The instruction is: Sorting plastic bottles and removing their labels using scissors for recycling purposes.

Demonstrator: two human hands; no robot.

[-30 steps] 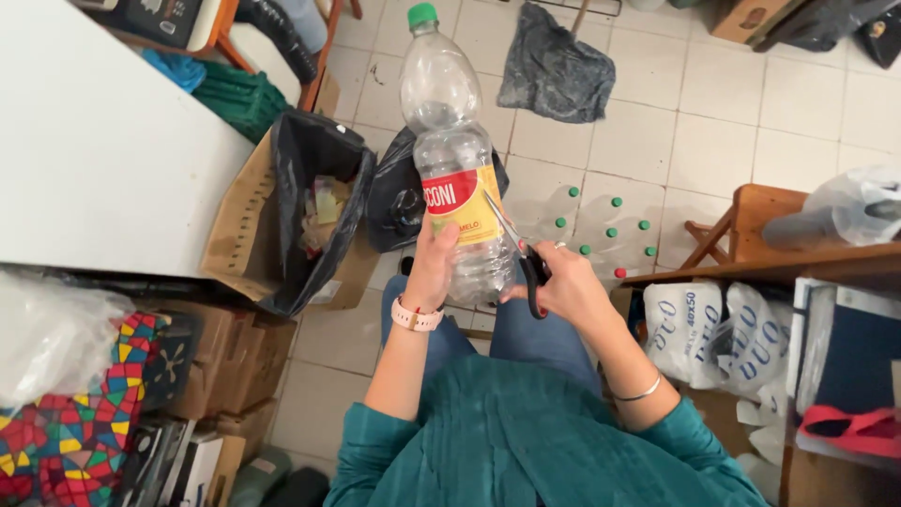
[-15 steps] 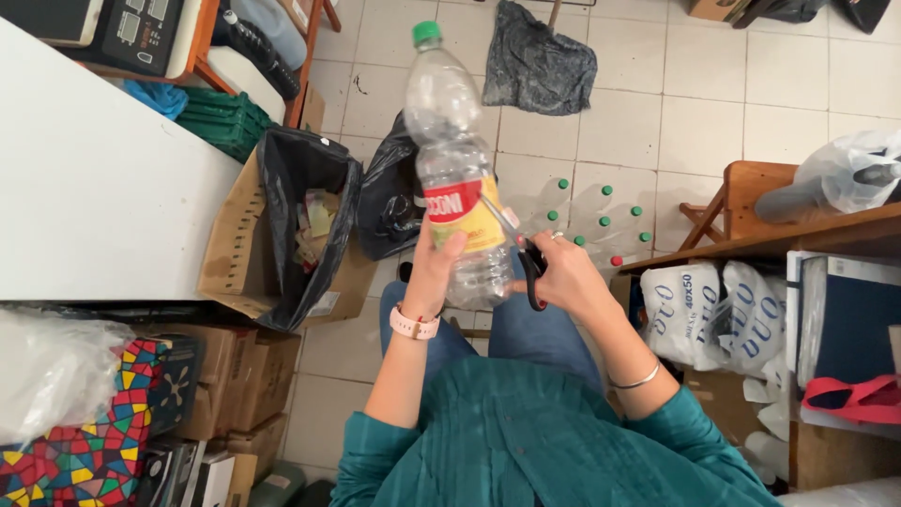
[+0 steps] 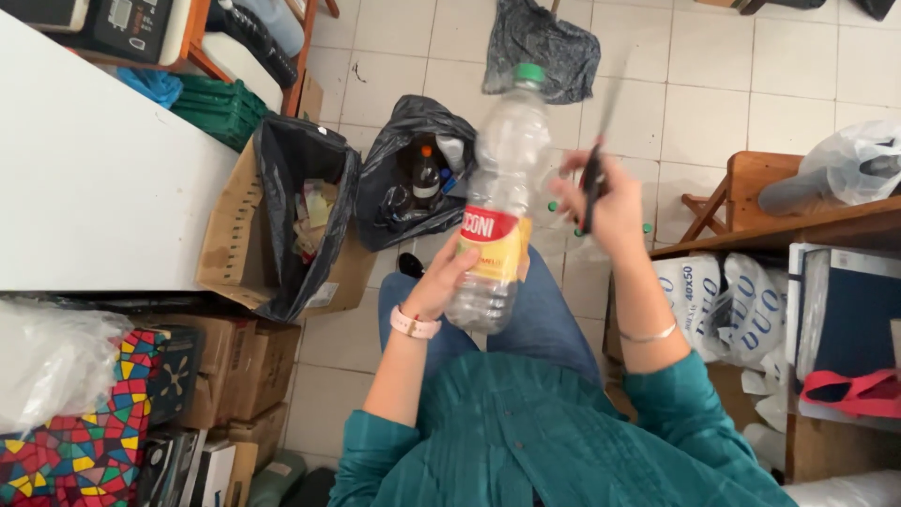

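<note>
My left hand [image 3: 449, 279] grips a large clear plastic bottle [image 3: 500, 178] with a green cap and a red and yellow label, held upright over my lap. My right hand [image 3: 608, 204] is raised to the right of the bottle and holds a pair of black-handled scissors [image 3: 595, 155], blades blurred and pointing up, apart from the bottle. I sit in a teal top and blue jeans, a pink watch on my left wrist and a thin bracelet on my right.
A cardboard box lined with a black bag [image 3: 298, 211] stands at my left, a black bag with bottles [image 3: 413, 178] beyond it. White table [image 3: 94, 188] far left, several clear bottles [image 3: 563, 235] on the floor, wooden shelf [image 3: 798, 230] with bags right, dark cloth [image 3: 542, 47] ahead.
My right hand lifted the scissors away from the bottle's label, up and to the right. The bottle stays in my left hand, now tilted slightly right.
</note>
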